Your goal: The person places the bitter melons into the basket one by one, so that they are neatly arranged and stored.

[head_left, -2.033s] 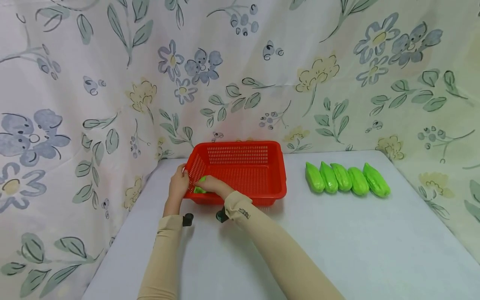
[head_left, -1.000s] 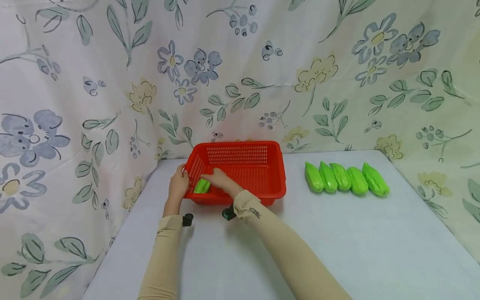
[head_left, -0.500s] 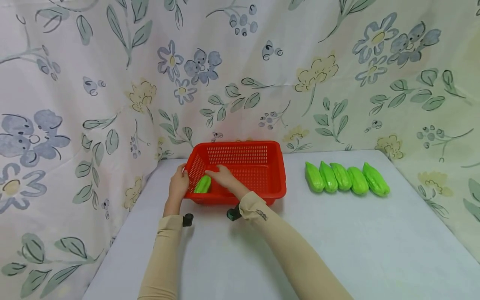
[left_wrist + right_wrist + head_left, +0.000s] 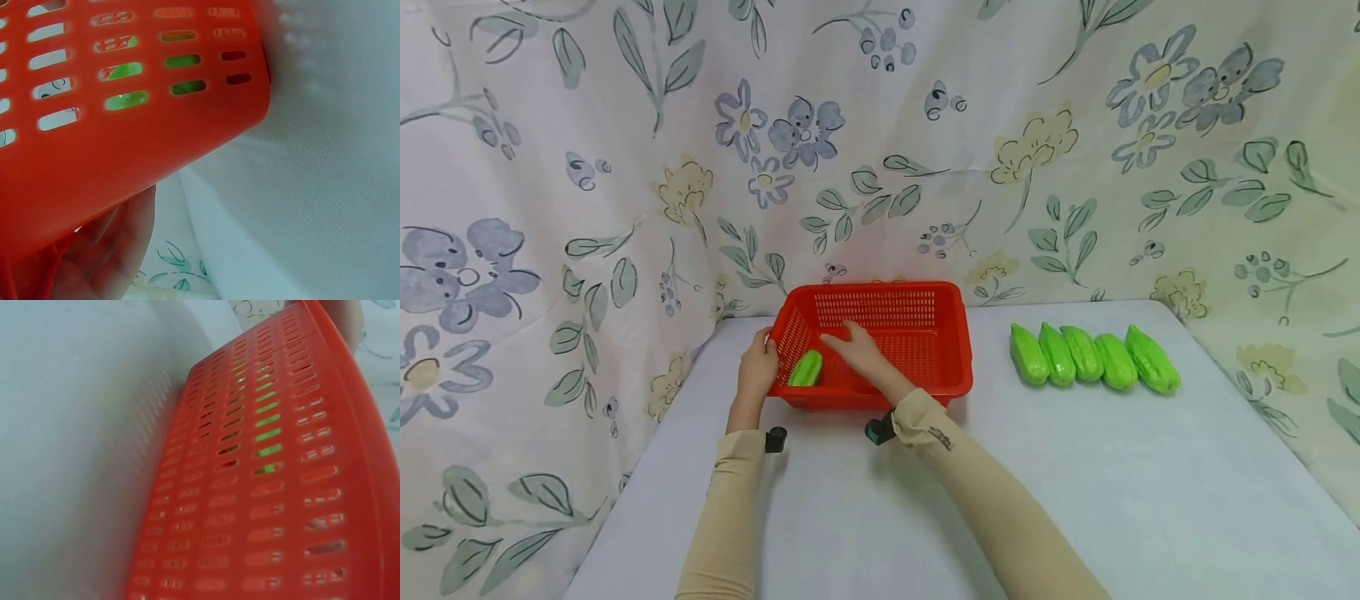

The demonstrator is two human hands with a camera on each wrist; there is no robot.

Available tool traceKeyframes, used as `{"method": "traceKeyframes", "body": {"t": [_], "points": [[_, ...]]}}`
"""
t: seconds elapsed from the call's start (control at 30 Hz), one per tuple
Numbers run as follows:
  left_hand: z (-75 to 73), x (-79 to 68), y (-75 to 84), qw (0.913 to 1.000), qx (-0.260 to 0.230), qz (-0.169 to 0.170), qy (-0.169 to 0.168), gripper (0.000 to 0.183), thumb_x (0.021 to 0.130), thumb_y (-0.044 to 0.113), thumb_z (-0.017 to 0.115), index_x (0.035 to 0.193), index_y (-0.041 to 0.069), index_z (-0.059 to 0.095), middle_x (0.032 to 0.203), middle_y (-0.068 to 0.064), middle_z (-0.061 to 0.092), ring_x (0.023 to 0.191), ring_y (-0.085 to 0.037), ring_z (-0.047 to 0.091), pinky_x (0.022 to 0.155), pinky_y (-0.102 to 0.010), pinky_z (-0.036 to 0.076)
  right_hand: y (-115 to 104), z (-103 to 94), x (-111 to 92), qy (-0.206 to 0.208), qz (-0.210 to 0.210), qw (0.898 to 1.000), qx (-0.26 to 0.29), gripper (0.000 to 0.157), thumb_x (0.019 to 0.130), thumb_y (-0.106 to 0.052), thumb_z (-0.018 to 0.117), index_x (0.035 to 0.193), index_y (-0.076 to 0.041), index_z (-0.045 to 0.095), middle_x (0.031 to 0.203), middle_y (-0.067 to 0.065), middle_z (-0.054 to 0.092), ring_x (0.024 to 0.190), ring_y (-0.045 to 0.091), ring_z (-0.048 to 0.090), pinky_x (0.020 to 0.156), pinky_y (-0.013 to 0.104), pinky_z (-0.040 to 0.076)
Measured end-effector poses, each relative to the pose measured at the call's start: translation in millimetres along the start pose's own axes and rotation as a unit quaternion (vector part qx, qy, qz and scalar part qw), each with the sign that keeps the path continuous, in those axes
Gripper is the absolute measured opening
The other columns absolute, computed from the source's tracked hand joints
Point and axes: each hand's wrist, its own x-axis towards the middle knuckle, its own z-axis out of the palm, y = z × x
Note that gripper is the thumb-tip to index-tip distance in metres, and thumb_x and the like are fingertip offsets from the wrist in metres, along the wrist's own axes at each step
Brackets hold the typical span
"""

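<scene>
1. On the right sleeve (image 4: 1000, 517), dark print (image 4: 941, 438), too small to read!
2. Nine o'clock on the red basket (image 4: 850, 400), the left hand (image 4: 757, 367) grips the side; left-wrist view adds folded fingers (image 4: 125, 234), partly hidden.
3. Over the middle, right hand (image 4: 863, 354), thumb and fingers spread.
4. Green vegetable (image 4: 806, 369) inside at eight o'clock, lower end cut off; wrist views catch only slivers.
5. Five matching vegetables (image 4: 1083, 354) at three o'clock.

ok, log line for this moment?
left hand: holds red basket by left side | right hand: fingers spread over basket, empty | in basket: one green vegetable visible | on table: five green vegetables
</scene>
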Motion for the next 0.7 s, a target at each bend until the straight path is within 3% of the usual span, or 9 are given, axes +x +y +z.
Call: {"method": "traceKeyframes", "body": {"t": [0.37, 0.7], "points": [[0.6, 0.7, -0.6, 1.0000, 0.001, 0.004, 0.001, 0.049, 0.106, 0.024, 0.027, 0.153, 0.010, 0.029, 0.146, -0.024, 0.046, 0.121, -0.039, 0.053, 0.102, -0.056, 0.041, -3, -15.7, -8, 0.014, -0.026, 1.000, 0.005, 0.076, 0.096, -0.043, 0.059, 0.154, -0.009, 0.025, 0.157, 0.018, 0.033, 0.143, 0.035, 0.035, 0.113, 0.051, 0.034], [-0.9, -0.1, 0.5, 1.0000, 0.004, 0.005, 0.003, 0.048, 0.106, 0.024, 0.027, 0.152, 0.010, 0.029, 0.146, -0.025, 0.046, 0.122, -0.039, 0.053, 0.101, -0.056, 0.041, -3, -27.9, -13, 0.025, -0.041, 0.999, 0.009, 0.076, 0.095, -0.044, 0.059, 0.155, -0.012, 0.025, 0.156, 0.016, 0.035, 0.135, 0.035, 0.046, 0.105, 0.048, 0.044]]}}
